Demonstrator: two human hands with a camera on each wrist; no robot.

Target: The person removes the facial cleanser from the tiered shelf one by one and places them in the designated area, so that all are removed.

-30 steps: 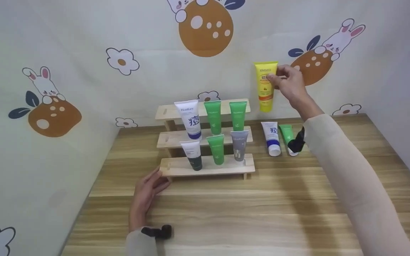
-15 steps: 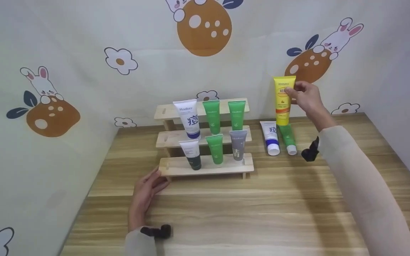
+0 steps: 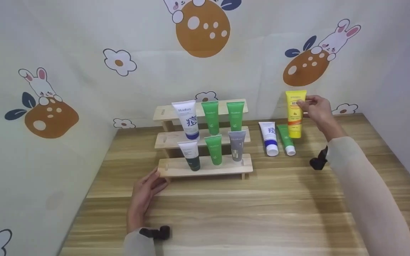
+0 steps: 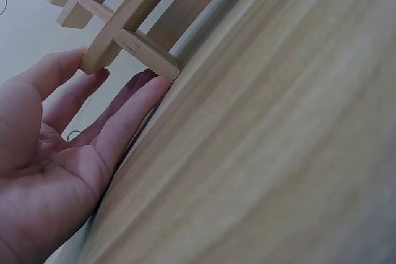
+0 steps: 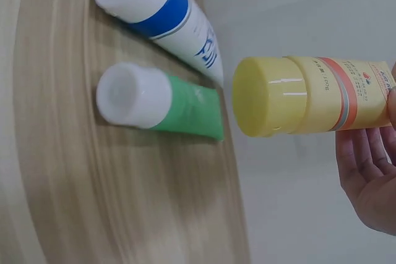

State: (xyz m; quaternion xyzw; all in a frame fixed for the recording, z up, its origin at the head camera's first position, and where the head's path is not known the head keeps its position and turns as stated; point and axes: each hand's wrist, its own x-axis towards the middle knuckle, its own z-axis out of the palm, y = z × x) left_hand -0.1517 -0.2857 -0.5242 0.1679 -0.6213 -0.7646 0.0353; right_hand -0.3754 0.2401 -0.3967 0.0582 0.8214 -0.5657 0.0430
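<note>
My right hand [image 3: 319,111] pinches a yellow squeeze tube [image 3: 295,117] near its crimped top end, thumb on the front. Its yellow cap [image 5: 266,97] points down, and the tube hangs upright over the table just right of a green tube [image 3: 286,139]. A white-and-blue tube [image 3: 269,139] lies left of that green one. At the far side, my left hand [image 3: 143,193] holds the left end of the lowest board of a three-tier wooden rack [image 3: 205,172]. The left wrist view shows the thumb [image 4: 65,69] against the board's end and other fingers around the leg.
On the rack's middle tier stand a white-and-blue tube [image 3: 186,119] and two green tubes [image 3: 210,117]. The lowest tier bears a white-and-dark tube [image 3: 190,155], a green tube [image 3: 214,149] and a grey tube [image 3: 237,145]. A patterned cloth [image 3: 148,89] hangs behind the wooden table [image 3: 212,213].
My right hand has moved right and down with the yellow tube, from right of the rack's top to over the green tube's right side. The left hand stays at the rack.
</note>
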